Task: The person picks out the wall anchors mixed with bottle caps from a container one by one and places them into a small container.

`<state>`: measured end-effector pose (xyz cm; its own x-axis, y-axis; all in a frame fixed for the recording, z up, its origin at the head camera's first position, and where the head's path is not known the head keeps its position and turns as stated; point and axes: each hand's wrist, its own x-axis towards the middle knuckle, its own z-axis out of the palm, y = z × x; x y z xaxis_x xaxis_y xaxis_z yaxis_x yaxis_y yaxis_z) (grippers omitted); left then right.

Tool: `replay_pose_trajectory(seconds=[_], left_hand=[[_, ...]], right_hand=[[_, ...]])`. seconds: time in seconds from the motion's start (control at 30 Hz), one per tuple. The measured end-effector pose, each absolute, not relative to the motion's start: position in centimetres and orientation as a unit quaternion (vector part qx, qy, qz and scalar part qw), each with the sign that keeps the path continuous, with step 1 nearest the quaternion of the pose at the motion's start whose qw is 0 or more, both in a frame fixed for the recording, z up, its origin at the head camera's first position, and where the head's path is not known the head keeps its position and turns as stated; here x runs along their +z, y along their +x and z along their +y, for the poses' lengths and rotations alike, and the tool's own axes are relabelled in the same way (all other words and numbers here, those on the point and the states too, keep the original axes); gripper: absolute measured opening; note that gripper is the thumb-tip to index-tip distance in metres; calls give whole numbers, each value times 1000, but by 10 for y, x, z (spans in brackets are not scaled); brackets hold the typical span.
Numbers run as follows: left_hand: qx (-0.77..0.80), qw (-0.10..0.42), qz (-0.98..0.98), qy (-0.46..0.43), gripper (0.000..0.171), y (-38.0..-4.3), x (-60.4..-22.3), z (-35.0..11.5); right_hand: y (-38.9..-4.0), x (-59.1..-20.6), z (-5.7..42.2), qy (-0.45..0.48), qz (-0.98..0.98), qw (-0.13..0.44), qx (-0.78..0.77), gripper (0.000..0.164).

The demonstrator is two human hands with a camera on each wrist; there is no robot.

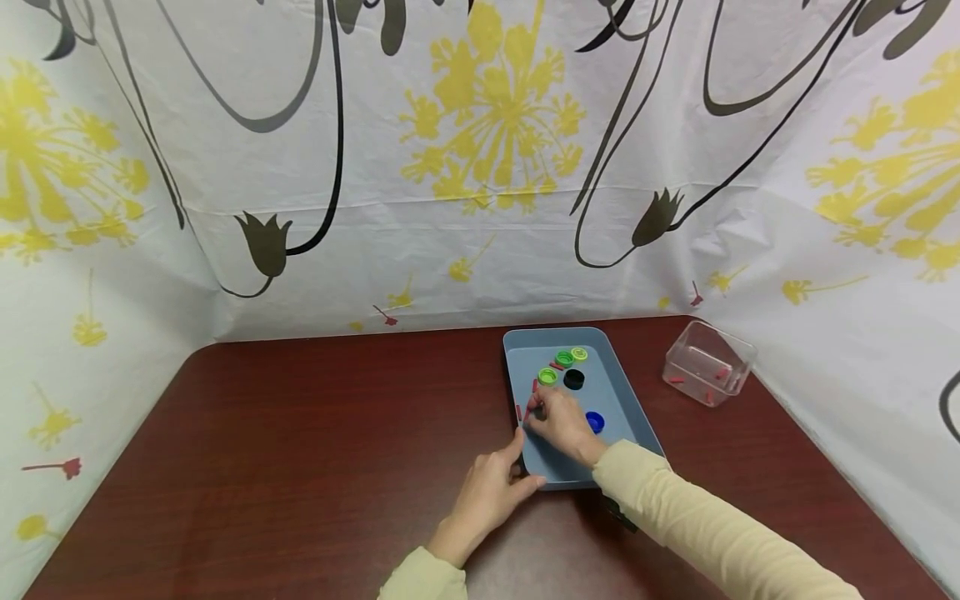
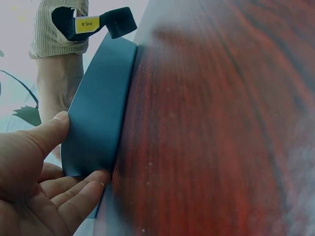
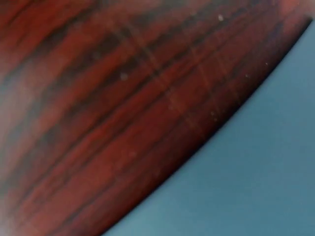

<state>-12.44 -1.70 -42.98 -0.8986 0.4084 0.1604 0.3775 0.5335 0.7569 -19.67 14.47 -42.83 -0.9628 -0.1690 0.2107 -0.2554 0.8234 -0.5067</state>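
Note:
A blue-grey tray lies on the table. My left hand holds its near left corner, thumb on the front side and fingers along the left; in the left wrist view the thumb rests at the rim of the tray wall. Inside the tray, my right hand pinches a small red stick near the left wall. Another red stick lies beside it. Around them are a blue cap, a black cap and a light green cap. The right wrist view shows only tray and tabletop.
Farther back in the tray sit a green cap, a yellow-green cap and a red stick. A transparent box holding several red pieces stands right of the tray. Patterned cloth hangs behind the brown table.

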Motion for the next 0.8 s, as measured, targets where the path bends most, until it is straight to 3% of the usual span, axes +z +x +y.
replay_pose_trajectory(seconds=[0.8], left_hand=[[430,28,874,224,69,-124,-430,-17]], right_hand=[[-197,-433,144,107,-949,95,280,17]])
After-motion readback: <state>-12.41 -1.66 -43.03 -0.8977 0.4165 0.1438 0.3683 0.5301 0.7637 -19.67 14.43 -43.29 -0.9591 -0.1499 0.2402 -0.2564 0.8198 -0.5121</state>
